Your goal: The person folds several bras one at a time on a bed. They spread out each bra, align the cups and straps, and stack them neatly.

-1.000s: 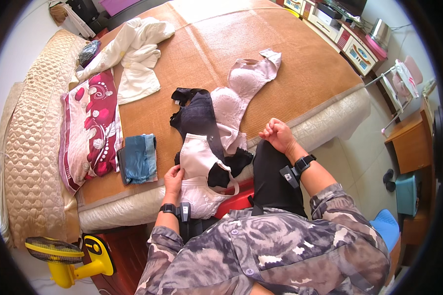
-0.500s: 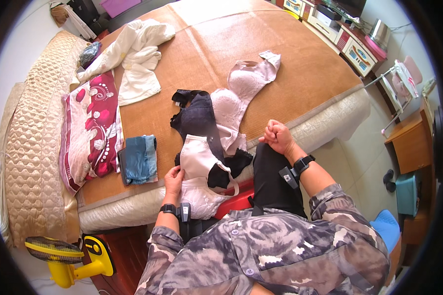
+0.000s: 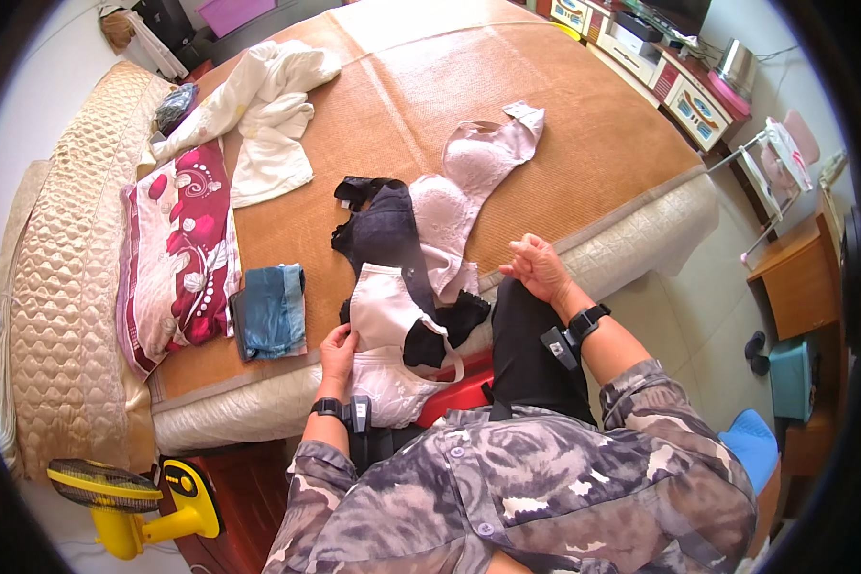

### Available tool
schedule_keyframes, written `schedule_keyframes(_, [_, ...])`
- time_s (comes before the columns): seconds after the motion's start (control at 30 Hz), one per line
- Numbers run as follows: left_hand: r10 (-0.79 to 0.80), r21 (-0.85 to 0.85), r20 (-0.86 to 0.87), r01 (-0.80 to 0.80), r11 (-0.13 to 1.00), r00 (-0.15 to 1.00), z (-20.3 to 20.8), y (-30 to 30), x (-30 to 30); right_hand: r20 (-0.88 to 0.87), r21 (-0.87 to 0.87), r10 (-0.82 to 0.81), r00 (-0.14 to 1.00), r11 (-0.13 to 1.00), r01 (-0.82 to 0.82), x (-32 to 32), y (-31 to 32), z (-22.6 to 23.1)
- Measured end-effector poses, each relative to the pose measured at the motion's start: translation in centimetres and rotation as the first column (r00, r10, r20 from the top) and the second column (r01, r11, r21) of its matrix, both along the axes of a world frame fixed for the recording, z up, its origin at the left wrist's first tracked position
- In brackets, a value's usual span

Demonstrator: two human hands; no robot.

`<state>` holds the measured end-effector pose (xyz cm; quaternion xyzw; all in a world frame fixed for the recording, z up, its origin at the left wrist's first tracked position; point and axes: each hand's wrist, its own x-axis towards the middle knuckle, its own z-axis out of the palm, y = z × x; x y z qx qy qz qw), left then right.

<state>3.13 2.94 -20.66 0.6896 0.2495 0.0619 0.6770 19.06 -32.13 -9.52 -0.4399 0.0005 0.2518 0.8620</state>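
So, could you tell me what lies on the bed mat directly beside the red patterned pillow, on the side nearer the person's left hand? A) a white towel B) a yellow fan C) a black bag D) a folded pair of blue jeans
D: the folded blue jeans lie on the mat right next to the red patterned pillow, just left of the left hand, which rests on a pale garment.

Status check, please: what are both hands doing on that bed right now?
Left hand on pale bra at mat edge. Right hand loosely curled, empty, beside pink bra. Black bra overlaps both.
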Motion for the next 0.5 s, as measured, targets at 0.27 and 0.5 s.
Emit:
schedule_keyframes(0.27, [0.001,-0.022,0.009,-0.001,1.0,1.0,0.09,-0.1,-0.04,-0.012,0.022,-0.058,0.998,0.998,0.059,0.17,0.17,-0.62])
schedule_keyframes(0.5, [0.004,-0.05,0.02,-0.003,0.999,1.0,0.2,-0.19,-0.19,-0.007,0.032,0.021,1.0,0.999,-0.02,0.06,-0.1,-0.13])
